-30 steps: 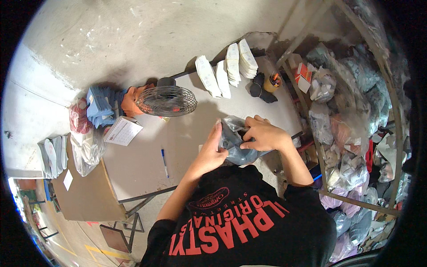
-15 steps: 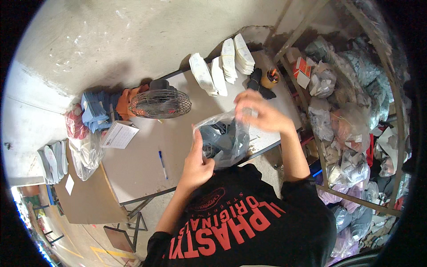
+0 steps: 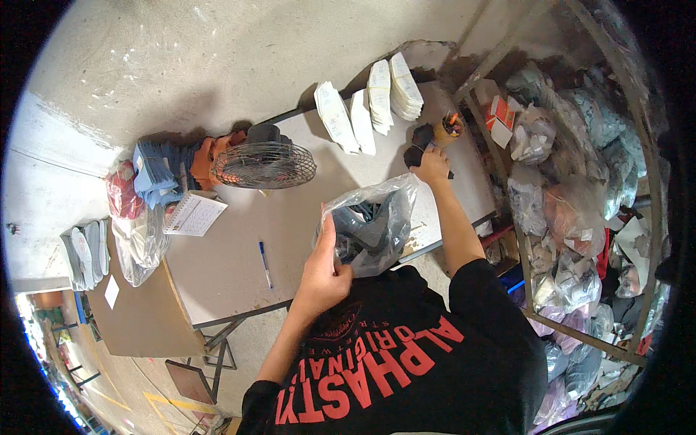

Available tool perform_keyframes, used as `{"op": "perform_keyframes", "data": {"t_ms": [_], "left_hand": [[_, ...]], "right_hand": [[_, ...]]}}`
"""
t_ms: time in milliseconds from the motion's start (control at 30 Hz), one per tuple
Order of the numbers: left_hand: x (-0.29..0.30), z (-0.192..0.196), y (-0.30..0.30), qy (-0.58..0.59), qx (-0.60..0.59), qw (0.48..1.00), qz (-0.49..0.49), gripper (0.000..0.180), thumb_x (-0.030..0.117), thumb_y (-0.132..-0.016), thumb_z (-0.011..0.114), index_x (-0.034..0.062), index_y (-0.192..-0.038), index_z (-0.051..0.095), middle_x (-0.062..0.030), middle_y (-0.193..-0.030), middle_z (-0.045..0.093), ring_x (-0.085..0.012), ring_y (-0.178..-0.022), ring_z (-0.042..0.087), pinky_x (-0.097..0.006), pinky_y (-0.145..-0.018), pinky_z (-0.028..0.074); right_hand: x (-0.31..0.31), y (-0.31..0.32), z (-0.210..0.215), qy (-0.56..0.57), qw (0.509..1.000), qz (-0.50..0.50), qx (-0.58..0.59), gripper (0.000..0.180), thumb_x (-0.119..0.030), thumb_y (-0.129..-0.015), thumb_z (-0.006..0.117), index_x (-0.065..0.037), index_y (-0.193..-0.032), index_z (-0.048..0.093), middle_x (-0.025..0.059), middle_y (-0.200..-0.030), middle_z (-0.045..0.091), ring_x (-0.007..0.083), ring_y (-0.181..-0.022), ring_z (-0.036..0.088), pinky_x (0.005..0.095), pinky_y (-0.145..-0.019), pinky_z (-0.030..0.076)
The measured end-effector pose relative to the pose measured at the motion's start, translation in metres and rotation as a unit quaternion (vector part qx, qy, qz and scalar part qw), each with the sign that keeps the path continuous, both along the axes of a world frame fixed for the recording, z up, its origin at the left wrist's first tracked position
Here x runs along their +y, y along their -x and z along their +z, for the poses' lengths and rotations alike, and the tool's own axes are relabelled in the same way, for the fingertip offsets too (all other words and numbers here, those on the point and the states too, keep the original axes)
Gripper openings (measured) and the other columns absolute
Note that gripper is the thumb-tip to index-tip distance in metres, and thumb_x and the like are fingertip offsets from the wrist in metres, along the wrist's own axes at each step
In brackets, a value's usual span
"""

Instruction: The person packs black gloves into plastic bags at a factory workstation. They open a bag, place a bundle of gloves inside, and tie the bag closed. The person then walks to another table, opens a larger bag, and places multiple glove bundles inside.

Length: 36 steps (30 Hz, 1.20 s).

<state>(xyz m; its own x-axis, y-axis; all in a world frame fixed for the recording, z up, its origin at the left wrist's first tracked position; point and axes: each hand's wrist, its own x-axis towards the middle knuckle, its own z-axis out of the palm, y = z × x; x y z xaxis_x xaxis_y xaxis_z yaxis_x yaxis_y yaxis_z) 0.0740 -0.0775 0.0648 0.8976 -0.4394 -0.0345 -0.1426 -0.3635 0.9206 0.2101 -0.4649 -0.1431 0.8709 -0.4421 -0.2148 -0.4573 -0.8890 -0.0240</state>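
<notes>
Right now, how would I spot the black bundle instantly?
Follow the pale table to its far right corner, where a yellowish cup stands. Just left of it lies the black bundle, the right hand on it. It is dark and lumpy; the flat stacks further left are white.

Light falls brightly on my left fingers [image 3: 328, 238]; beyond them, soft shadow [image 3: 190, 98] marks the wall [image 3: 239, 61]; far left, bent edges glare.
</notes>
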Motion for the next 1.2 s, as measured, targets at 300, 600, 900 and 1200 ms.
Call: {"op": "perform_keyframes", "data": {"t_ms": [300,600,900,1200], "left_hand": [[-0.004,-0.024,0.006,0.006,-0.028,0.994,0.103,0.08,-0.005,-0.081,0.06,-0.0032,-0.157,0.034,-0.0277,-0.148,0.055,-0.0309,-0.139,0.055,-0.037,-0.114,0.042],[-0.002,-0.002,0.016,0.066,0.101,0.992,0.028,0.098,-0.007,-0.074,0.058,-0.0002,-0.163,0.018,-0.0248,-0.167,0.028,-0.0295,-0.153,0.033,-0.032,-0.112,0.04],[0.01,0.0,0.011,0.087,0.201,0.976,-0.012,0.101,-0.012,-0.075,0.053,0.0048,-0.166,0.011,-0.0211,-0.156,0.042,-0.0169,-0.086,0.065,-0.026,-0.063,0.056],[0.003,0.01,0.003,0.062,0.094,0.992,0.063,0.107,-0.015,-0.072,0.053,0.0071,-0.167,0.007,-0.0214,-0.169,0.027,-0.0119,-0.088,0.063,-0.022,-0.063,0.052]], "right_hand": [[0.001,0.047,0.073,-0.301,0.943,0.051,-0.129,0.076,-0.054,-0.078,0.085,0.001,-0.125,0.061,0.0179,-0.116,0.067,0.0322,-0.105,0.066,0.0439,-0.092,0.053],[0.096,0.102,0.238,-0.668,0.631,0.188,-0.347,0.071,-0.01,-0.083,0.087,-0.002,-0.141,0.047,0.0107,-0.133,0.063,0.0213,-0.126,0.058,0.0363,-0.11,0.045],[0.162,0.125,0.219,-0.345,0.778,0.498,-0.166,0.06,-0.023,-0.079,0.083,-0.001,-0.128,0.056,0.0157,-0.119,0.06,0.0364,-0.118,0.056,0.0471,-0.099,0.049],[0.169,0.159,0.211,-0.085,0.864,0.492,0.072,0.047,-0.017,-0.084,0.072,-0.013,-0.131,0.069,0.0072,-0.123,0.06,0.0309,-0.125,0.052,0.0602,-0.113,0.039]]}}
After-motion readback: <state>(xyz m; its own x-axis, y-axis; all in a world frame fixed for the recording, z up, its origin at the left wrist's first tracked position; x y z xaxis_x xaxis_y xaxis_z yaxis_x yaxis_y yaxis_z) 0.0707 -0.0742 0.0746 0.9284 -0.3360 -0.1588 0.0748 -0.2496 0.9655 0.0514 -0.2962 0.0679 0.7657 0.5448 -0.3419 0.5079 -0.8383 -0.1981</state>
